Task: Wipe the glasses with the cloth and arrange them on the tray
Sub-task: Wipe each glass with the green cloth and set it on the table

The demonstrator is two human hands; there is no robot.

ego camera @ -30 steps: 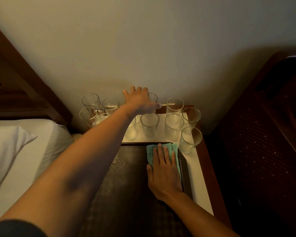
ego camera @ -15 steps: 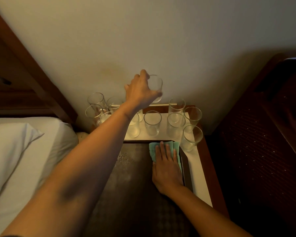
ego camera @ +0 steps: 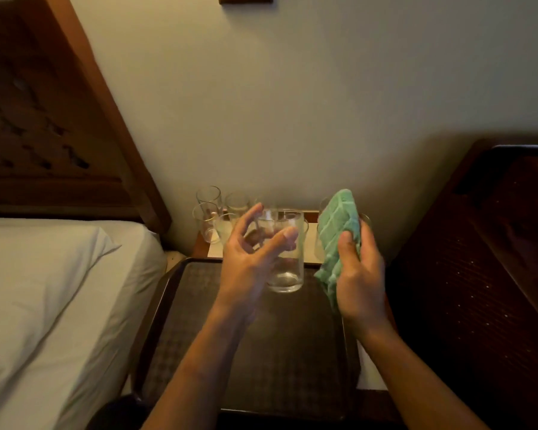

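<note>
A bed (ego camera: 59, 290) lies at the left of the surface (ego camera: 370, 373), on which a dark tray (ego camera: 165, 305) sits. Several empty glasses (ego camera: 210, 212) stand behind the tray by the wall. Over the tray's far end the left hand (ego camera: 249, 262) grips one upright glass (ego camera: 284, 252), thumb in front. Just beside it, not touching, the right hand (ego camera: 361, 280) clutches the green cloth (ego camera: 339, 218).

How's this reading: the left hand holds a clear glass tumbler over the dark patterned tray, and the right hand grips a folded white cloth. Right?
Not quite. The head view shows the folded cloth in the right hand is mint green, not white. The rest stands: the left hand holds the clear glass tumbler over the dark patterned tray.
</note>
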